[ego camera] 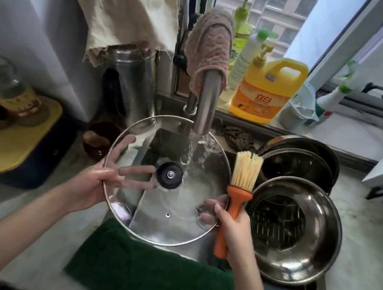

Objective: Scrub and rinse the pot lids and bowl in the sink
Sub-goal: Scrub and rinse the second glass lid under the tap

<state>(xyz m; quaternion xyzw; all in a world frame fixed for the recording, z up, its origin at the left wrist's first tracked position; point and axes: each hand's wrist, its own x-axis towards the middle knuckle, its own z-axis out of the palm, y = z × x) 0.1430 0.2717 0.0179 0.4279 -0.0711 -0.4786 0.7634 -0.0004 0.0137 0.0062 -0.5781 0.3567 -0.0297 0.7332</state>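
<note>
A large glass pot lid (165,223) with a steel rim and black knob (169,175) is held over the sink under running water from the faucet (206,102). My left hand (99,180) holds the lid's left rim, with its fingers spread under the glass toward the knob. My right hand (230,223) grips the orange handle of a scrub brush (241,190) with pale bristles pointing up, and its fingers also touch the lid's right edge. A steel bowl (298,257) holding a strainer sits at the right.
More steel pots or lids (310,151) are stacked behind the bowl. A yellow detergent jug (266,94) and other bottles line the windowsill. A green towel (148,271) lies over the sink's front edge. A yellow board (10,141) and a jar stand at left.
</note>
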